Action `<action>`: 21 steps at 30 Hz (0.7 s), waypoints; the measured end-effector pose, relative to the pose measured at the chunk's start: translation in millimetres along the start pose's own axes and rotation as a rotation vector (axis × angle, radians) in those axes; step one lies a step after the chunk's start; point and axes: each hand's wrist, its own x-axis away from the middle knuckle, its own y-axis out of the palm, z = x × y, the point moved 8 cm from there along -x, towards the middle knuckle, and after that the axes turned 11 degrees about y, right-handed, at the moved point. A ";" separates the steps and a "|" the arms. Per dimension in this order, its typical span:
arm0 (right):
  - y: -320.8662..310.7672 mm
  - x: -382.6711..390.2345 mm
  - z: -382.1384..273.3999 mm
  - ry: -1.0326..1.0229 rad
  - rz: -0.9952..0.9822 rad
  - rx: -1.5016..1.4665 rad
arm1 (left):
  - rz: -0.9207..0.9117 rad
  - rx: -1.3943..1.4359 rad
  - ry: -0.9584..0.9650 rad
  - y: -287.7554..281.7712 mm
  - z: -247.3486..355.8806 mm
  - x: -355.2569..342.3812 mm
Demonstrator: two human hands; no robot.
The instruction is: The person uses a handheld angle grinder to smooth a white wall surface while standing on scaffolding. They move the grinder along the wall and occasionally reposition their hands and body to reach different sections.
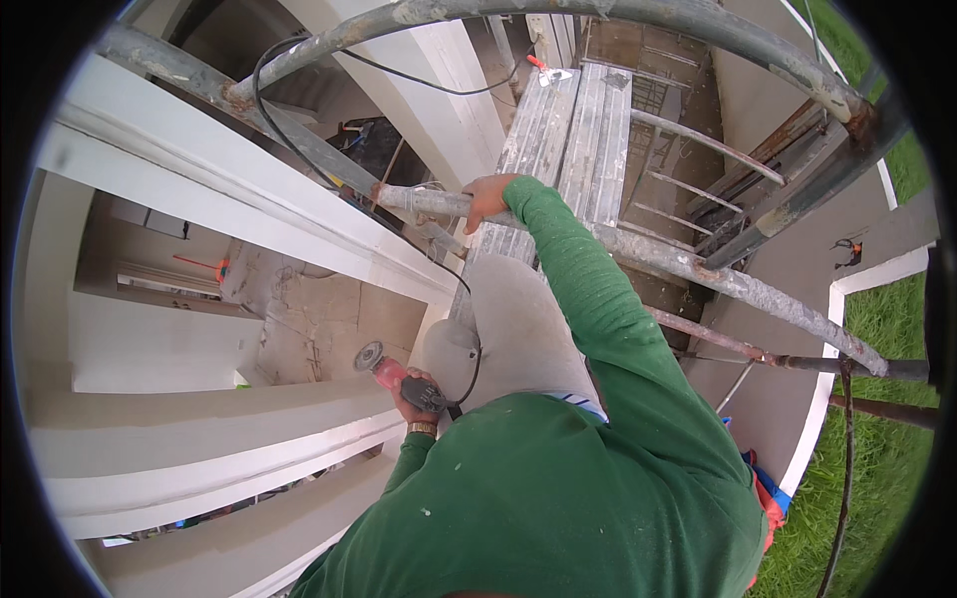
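Observation:
My left hand (414, 401) is closed around the body of a red and dark angle grinder (389, 375). The grinder's round disc points away from me, toward the opening on the left. A black power cord (477, 344) runs from its rear end up past my leg. My right arm, in a green sleeve, stretches forward, and my right hand (487, 202) is wrapped over a paint-spattered scaffold pipe (434, 200). Below that pipe lie the grey metal scaffold planks (601, 140). My leg in light trousers stands between the two arms.
A scraper with a red handle (548, 72) lies on the planks' far end. More scaffold pipes (753, 284) cross on the right, beside a ladder-like frame (688, 179). White window frames (229, 194) open onto a room on the left. Grass (877, 478) shows far below, lower right.

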 end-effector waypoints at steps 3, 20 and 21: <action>-3.2 4.4 -11.4 -0.016 0.108 0.063 | 0.074 0.183 0.076 -3.3 -10.3 11.9; 11.5 -10.3 -19.1 0.024 0.065 0.198 | 0.149 0.292 0.112 10.7 -29.4 -59.3; 18.6 2.0 -28.3 0.068 0.089 0.180 | 0.123 0.267 0.136 10.8 -29.1 -66.5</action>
